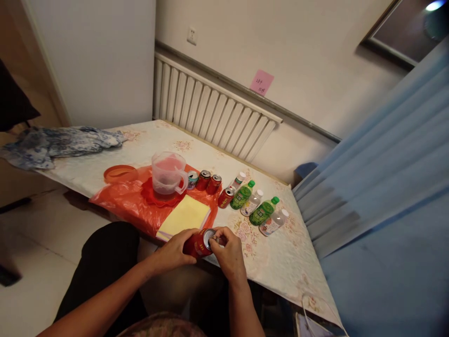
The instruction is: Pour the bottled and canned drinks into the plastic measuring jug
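A red drink can [199, 244] is tilted at the table's front edge, its silver top turned to the right. My left hand [177, 250] is closed around the can's body. My right hand [228, 250] is closed in a pinch at the silver pull tab [218, 240], over the can's top. Just beyond my hands lies a yellow pad of paper [185, 216] on an orange plastic bag [122, 205]. A clear plastic pitcher [167, 174] stands behind it on a red scalloped dish [149, 192].
Several more cans [213, 184] stand right of the pitcher, and a row of drink bottles [261, 211] follows. An orange lid [120, 173] and a bunched patterned cloth [73, 142] lie leftward. A radiator [210, 112] runs behind the table; a blue curtain [379, 178] hangs at right.
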{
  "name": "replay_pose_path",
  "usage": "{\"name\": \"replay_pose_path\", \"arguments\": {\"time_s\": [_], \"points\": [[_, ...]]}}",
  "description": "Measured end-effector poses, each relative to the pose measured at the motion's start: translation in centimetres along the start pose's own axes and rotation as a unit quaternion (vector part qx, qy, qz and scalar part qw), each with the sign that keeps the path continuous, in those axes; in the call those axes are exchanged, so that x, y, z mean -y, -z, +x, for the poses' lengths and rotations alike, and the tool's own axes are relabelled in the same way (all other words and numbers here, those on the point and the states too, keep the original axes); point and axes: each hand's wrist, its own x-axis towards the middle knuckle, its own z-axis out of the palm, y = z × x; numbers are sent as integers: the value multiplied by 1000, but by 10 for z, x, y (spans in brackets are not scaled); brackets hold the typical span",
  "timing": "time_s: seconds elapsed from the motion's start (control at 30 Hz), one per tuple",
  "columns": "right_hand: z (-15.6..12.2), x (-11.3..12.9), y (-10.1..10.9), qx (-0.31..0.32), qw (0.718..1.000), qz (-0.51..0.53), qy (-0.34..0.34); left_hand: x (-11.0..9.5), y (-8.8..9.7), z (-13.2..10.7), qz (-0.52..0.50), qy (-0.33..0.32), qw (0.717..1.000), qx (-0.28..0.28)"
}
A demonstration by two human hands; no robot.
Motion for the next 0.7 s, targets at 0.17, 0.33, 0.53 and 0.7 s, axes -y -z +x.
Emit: {"name": "replay_pose_path", "arguments": {"time_s": [0.17, 0.33, 0.53, 0.7], "points": [[0, -4, -2, 1, 1000, 10, -15, 2, 0, -1, 13, 17, 1000, 6], [0, -7, -3, 6, 999, 12, -32, 3, 0, -2, 12, 18, 1000, 21], [0, -8, -3, 12, 999, 22, -30, 7, -1, -2, -1, 14, 1000, 27], [0, -11, -3, 12, 999, 17, -34, 9, -2, -3, -2, 22, 999, 24]]}}
